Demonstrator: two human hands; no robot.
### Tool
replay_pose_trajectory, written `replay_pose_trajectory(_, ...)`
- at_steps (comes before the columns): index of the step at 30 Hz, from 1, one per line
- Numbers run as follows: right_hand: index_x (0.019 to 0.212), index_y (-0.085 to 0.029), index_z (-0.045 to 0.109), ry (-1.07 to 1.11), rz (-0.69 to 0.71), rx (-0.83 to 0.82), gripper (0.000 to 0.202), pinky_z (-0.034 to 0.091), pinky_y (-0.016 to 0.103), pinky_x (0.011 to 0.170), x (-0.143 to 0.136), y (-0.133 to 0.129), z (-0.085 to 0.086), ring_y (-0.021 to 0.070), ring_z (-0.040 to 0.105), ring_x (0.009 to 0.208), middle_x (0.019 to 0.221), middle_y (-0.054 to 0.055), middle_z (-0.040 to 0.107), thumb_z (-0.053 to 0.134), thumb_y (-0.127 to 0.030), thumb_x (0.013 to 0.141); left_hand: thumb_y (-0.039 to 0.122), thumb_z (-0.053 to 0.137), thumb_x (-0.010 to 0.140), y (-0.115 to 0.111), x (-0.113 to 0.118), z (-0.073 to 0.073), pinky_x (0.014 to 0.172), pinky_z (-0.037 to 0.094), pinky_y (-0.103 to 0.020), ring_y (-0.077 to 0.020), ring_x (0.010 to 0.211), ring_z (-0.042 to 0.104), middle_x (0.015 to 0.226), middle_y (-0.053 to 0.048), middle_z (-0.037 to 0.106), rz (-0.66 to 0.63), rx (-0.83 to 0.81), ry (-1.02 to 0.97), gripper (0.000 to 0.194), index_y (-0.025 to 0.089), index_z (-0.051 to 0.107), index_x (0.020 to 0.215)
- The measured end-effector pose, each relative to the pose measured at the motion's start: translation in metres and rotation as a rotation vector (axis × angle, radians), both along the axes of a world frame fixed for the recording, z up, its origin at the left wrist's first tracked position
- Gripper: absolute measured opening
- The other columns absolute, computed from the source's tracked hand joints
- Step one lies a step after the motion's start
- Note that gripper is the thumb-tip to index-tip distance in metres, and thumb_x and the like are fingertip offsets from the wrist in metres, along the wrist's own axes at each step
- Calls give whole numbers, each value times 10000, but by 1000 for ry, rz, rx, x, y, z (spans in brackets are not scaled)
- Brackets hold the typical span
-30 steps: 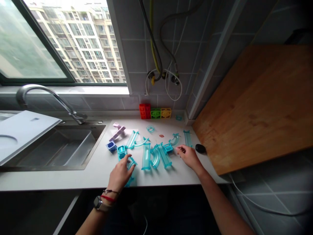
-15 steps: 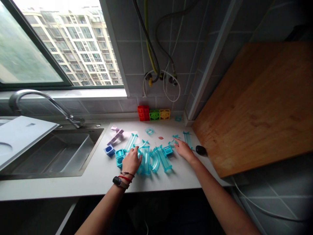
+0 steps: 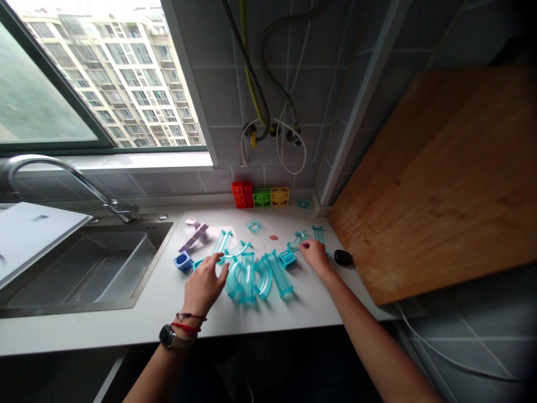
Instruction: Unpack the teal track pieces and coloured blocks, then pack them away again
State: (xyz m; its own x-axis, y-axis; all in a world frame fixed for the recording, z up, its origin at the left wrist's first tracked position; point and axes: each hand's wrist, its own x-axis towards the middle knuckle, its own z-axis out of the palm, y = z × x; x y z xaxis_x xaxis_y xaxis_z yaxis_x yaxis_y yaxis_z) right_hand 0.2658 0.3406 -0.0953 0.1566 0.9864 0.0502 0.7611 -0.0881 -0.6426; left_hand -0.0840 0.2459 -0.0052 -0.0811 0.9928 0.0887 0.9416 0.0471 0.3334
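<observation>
My left hand point(image 3: 205, 282) is over the left end of a group of clear teal track pieces, thumb and fingers apart, partly covering a teal block point(image 3: 197, 264). Straight teal tracks point(image 3: 248, 280) and a curved teal track point(image 3: 264, 277) lie to its right. My right hand point(image 3: 314, 257) has its fingers drawn together just below another curved teal track point(image 3: 298, 239); whether they grip anything is hidden. Between the hands sits a small teal square block point(image 3: 287, 258). A blue block point(image 3: 183, 261) and a lilac piece point(image 3: 195, 234) lie beyond my left hand.
Red point(image 3: 242, 195), green point(image 3: 262, 197) and yellow blocks point(image 3: 280, 196) stand against the back wall. A sink point(image 3: 138, 280) is on the left. A black rounded object point(image 3: 343, 257) lies by the leaning wooden board point(image 3: 440, 184) on the right.
My left hand has moved left and nearer to me, off the middle tracks, and its fingers have spread. My right hand has drawn its outstretched fingers in beside the curved track.
</observation>
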Motion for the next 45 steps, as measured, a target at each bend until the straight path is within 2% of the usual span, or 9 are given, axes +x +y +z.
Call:
replay_pose_trajectory(5,904,-186,747,112,-110,-11,139,563,309,773,-6,10,-7,214,737,793,862,54,773,770,-298,825,466,544,948,40,-29,29,713,532,-361,-307,1013,716,1158,-72,765,68,42,46,344,279,640,1221)
replay_pose_trajectory(10,1148,-153,667,250,-216,-49,251,599,374,813,-13,21,-13,187,707,890,1075,63,717,664,-344,985,438,533,977,89,-31,35,788,552,-366,-283,1030,716,1117,-73,775,-27,15,43,309,262,647,1204)
replay_pose_trajectory(14,1218,-157,640,385,-237,-41,284,608,389,822,-20,26,-14,202,695,957,1169,79,681,648,-340,1000,374,568,1005,111,-13,20,905,563,-398,-231,1044,696,1196,-90,724,-253,-88,32,318,224,625,1280)
replay_pose_trajectory(18,1223,-159,607,535,-275,49,285,601,297,668,-28,23,-12,149,686,781,1099,64,681,596,-360,1023,358,647,977,126,1,-8,937,573,-478,-251,1098,665,1284,-108,652,-392,-234,52,351,172,628,1273)
replay_pose_trajectory(22,1170,-203,551,687,-302,184,302,564,244,568,-28,18,-3,131,660,649,988,32,677,457,-438,1005,351,648,977,138,3,-27,918,582,-465,-250,1089,668,1292,-108,646,-415,-319,61,358,176,618,1288)
replay_pose_trajectory(27,1050,-214,547,933,-319,299,331,572,296,636,-22,14,18,151,648,630,818,0,642,553,-500,884,357,649,976,144,-1,-34,916,582,-466,-250,1084,670,1281,-107,651,-405,-330,33,362,172,618,1286)
replay_pose_trajectory(34,1026,-255,621,1329,-267,200,302,574,303,632,-36,-8,49,121,595,585,769,-34,617,680,-427,785,353,647,978,139,0,-45,902,586,-454,-240,1061,675,1256,-102,661,-349,-219,-89,335,169,632,1257)
replay_pose_trajectory(40,1033,-226,702,1514,-163,76,464,537,285,543,-48,-26,74,121,538,533,747,-10,611,606,-652,876,377,641,954,128,3,-23,854,597,-416,-225,923,722,1162,-120,707,-241,87,-386,404,173,592,1299)
replay_pose_trajectory(45,1043,-252,709,1561,-46,59,420,563,269,619,-57,-38,94,109,575,612,863,-18,627,746,-610,826,404,621,946,111,11,14,974,560,-408,-246,1136,684,1387,-162,602,-204,354,-673,646,231,368,1514)
